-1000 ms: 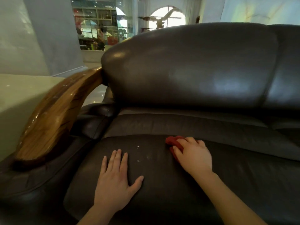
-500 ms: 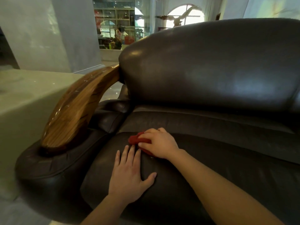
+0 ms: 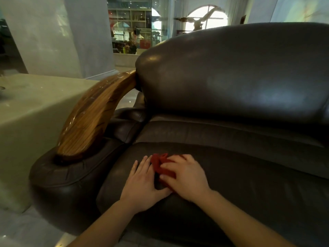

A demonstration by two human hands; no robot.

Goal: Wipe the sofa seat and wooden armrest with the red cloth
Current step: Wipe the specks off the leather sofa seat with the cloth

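Where hands meet: red cloth (image 3: 161,165)

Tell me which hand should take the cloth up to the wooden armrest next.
Right. The right hand already presses the red cloth onto the seat, so no handover is needed. The left hand lies flat and empty beside it; it is nearer the wooden armrest, but would have to take the cloth first.

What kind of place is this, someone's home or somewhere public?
Probably a large living room or a lounge; I can't say which. A big dark leather sofa with a polished wooden armrest fills the view, and behind it stand display shelves and an arched window.
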